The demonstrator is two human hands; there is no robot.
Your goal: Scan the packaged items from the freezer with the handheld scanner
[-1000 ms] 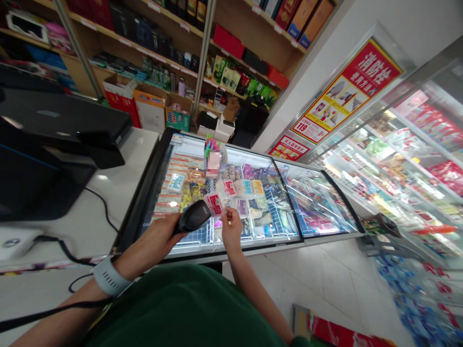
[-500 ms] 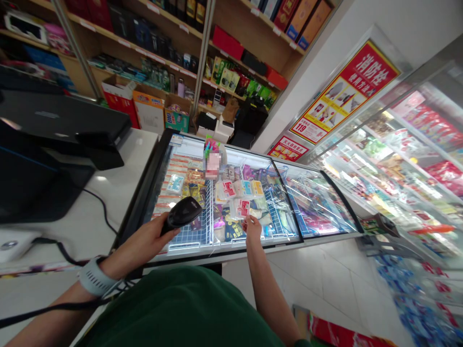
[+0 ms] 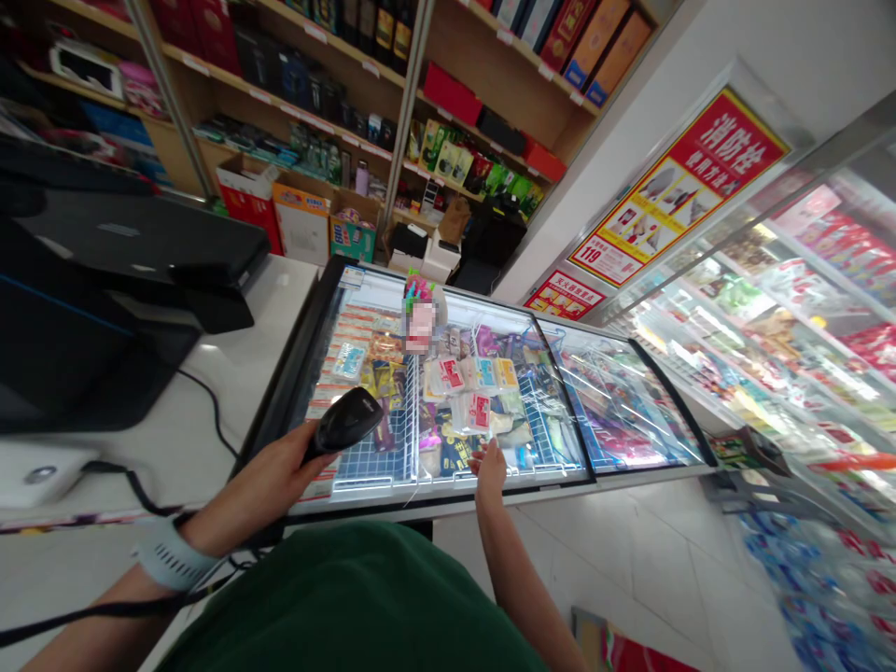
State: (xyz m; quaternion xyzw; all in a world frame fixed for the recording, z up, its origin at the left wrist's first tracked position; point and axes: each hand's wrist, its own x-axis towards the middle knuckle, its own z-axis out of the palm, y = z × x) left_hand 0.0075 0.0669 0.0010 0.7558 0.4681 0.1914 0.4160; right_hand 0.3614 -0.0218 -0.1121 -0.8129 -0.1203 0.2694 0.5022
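Note:
In my left hand (image 3: 290,467) is a black handheld scanner (image 3: 348,422), its head above the left part of the glass-topped freezer (image 3: 448,501). Just below a clear pack with a red label (image 3: 471,413), my right hand (image 3: 490,464) hovers over the glass with its fingers partly apart and nothing between them. Behind that pack lie another red-labelled pack (image 3: 446,375) and packs with blue and yellow labels (image 3: 492,373). A blue-labelled pack (image 3: 348,361) sits farther left on the glass. Near the back edge stands a colourful item (image 3: 418,287), partly pixelated.
A white counter (image 3: 262,308) on the left carries a black machine (image 3: 133,238), a white device (image 3: 42,474) and a cable. Wooden shelves with goods and open cartons (image 3: 301,219) stand behind. At the right are a red sign (image 3: 682,187) and stocked shelves.
My right hand has let go of the near red-labelled pack and drawn slightly back from it. The scanner stays in my left hand. The whole view has shifted slightly.

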